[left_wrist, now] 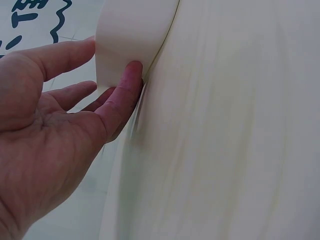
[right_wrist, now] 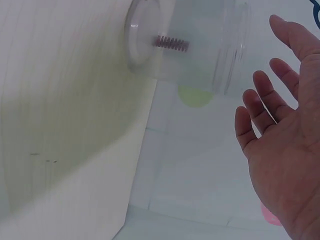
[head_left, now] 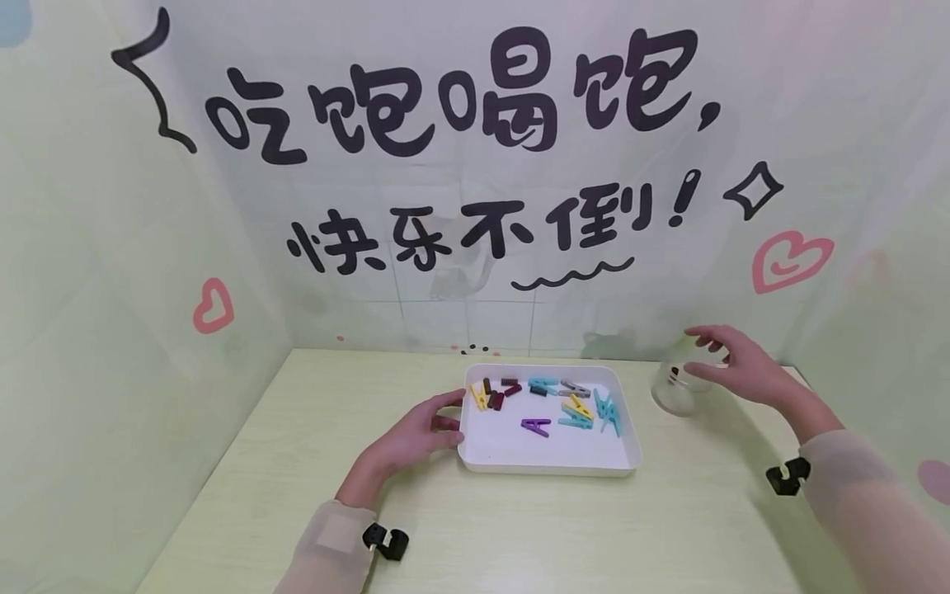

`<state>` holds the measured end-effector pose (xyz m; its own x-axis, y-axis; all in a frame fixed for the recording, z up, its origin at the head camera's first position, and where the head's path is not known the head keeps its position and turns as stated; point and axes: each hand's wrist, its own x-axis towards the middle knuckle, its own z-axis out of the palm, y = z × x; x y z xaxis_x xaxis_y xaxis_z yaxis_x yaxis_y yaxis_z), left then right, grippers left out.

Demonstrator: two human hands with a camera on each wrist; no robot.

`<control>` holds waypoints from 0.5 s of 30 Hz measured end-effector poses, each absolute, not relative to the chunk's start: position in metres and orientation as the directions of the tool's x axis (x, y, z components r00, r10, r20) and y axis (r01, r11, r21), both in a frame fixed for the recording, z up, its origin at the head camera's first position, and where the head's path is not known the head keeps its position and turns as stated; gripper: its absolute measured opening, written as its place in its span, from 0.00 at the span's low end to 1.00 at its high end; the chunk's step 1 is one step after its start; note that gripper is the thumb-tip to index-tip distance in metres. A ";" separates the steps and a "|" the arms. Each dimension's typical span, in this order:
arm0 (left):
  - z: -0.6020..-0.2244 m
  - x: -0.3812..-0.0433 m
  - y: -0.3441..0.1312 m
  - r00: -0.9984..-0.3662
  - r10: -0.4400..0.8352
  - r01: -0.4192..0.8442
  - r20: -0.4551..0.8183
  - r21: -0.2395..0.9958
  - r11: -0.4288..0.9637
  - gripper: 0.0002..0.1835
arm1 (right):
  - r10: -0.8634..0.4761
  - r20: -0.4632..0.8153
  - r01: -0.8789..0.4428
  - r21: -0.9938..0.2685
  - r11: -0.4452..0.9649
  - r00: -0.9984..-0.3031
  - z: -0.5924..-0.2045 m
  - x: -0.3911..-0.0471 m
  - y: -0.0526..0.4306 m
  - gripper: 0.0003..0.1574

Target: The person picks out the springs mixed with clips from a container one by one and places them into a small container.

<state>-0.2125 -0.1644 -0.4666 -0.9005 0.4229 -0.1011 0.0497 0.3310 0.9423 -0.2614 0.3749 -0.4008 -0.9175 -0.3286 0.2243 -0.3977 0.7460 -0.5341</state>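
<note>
My left hand (head_left: 416, 431) touches the left side of a white tray (head_left: 549, 471), its fingers and thumb resting against the outer wall (left_wrist: 132, 35). Inside the tray lie plastic clothespins: a purple one (head_left: 536, 426), yellow ones (head_left: 478, 397) and several blue ones (head_left: 609, 411). Small dark red ribbed pieces (head_left: 496, 401) are gathered at its left back. Over the mouth of a clear jar (head_left: 674, 403) at the right, my right hand (head_left: 745, 371) has its fingers spread and holds nothing. A brown coil-like ribbed piece (right_wrist: 172, 44) is inside the jar near its base.
The pale wooden table (head_left: 534, 528) meets a printed curtain (head_left: 445, 322) along its back edge, with curtain on both sides too. The jar stands near the right back corner, to the right of the tray. Black clips (head_left: 387, 542) are on both wrists.
</note>
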 end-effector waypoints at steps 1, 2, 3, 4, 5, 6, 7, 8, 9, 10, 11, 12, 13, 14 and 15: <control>-0.467 -0.212 -0.164 -0.901 0.423 0.051 -0.100 0.942 0.331 0.38 | -0.336 0.239 -0.412 -0.524 0.746 -0.911 -0.399 -0.262 0.373 0.37; -0.467 -0.212 -0.164 -0.900 0.424 0.052 -0.099 0.942 0.331 0.38 | -0.341 0.250 -0.423 -0.517 0.744 -0.906 -0.398 -0.262 0.371 0.37; -0.467 -0.212 -0.165 -0.900 0.425 0.054 -0.097 0.942 0.330 0.38 | -0.345 0.254 -0.428 -0.511 0.746 -0.904 -0.396 -0.263 0.369 0.37; -0.467 -0.212 -0.165 -0.900 0.426 0.055 -0.096 0.942 0.330 0.38 | -0.350 0.252 -0.431 -0.509 0.745 -0.902 -0.394 -0.263 0.366 0.36; -0.467 -0.212 -0.165 -0.900 0.426 0.057 -0.095 0.942 0.330 0.38 | -0.358 0.247 -0.436 -0.507 0.744 -0.900 -0.392 -0.264 0.363 0.37; -0.467 -0.212 -0.165 -0.900 0.426 0.058 -0.094 0.942 0.329 0.38 | -0.364 0.239 -0.436 -0.509 0.743 -0.900 -0.390 -0.264 0.360 0.37; -0.467 -0.212 -0.165 -0.900 0.425 0.056 -0.095 0.942 0.330 0.38 | -0.372 0.231 -0.437 -0.509 0.741 -0.899 -0.388 -0.264 0.357 0.37; -0.467 -0.212 -0.165 -0.901 0.423 0.053 -0.097 0.942 0.331 0.38 | -0.378 0.223 -0.438 -0.512 0.739 -0.899 -0.387 -0.265 0.353 0.37; -0.467 -0.212 -0.165 -0.901 0.421 0.051 -0.099 0.942 0.331 0.38 | -0.385 0.216 -0.439 -0.514 0.736 -0.897 -0.385 -0.266 0.350 0.38; -0.467 -0.212 -0.165 -0.903 0.418 0.047 -0.102 0.942 0.332 0.38 | -0.393 0.213 -0.444 -0.515 0.733 -0.895 -0.384 -0.267 0.347 0.38; -0.467 -0.212 -0.165 -0.903 0.417 0.045 -0.104 0.942 0.332 0.38 | -0.400 0.211 -0.449 -0.515 0.730 -0.892 -0.383 -0.268 0.344 0.38; -0.467 -0.212 -0.165 -0.903 0.415 0.043 -0.105 0.942 0.332 0.38 | -0.406 0.209 -0.453 -0.517 0.726 -0.890 -0.382 -0.269 0.341 0.38; -0.467 -0.211 -0.165 -0.904 0.414 0.041 -0.107 0.942 0.333 0.38 | -0.415 0.210 -0.461 -0.516 0.722 -0.885 -0.382 -0.270 0.337 0.37; -0.467 -0.211 -0.165 -0.903 0.418 0.047 -0.102 0.942 0.332 0.38 | -0.422 0.208 -0.465 -0.516 0.719 -0.882 -0.382 -0.271 0.334 0.37; -0.467 -0.211 -0.165 -0.902 0.420 0.049 -0.100 0.943 0.330 0.39 | -0.429 0.207 -0.470 -0.514 0.717 -0.880 -0.382 -0.273 0.331 0.37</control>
<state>-0.2114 -0.1650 -0.4670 -0.9018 0.4204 -0.1003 0.0490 0.3302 0.9426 -0.2729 0.3308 -0.3820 -0.8795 -0.4287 0.2067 -0.4704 0.7172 -0.5142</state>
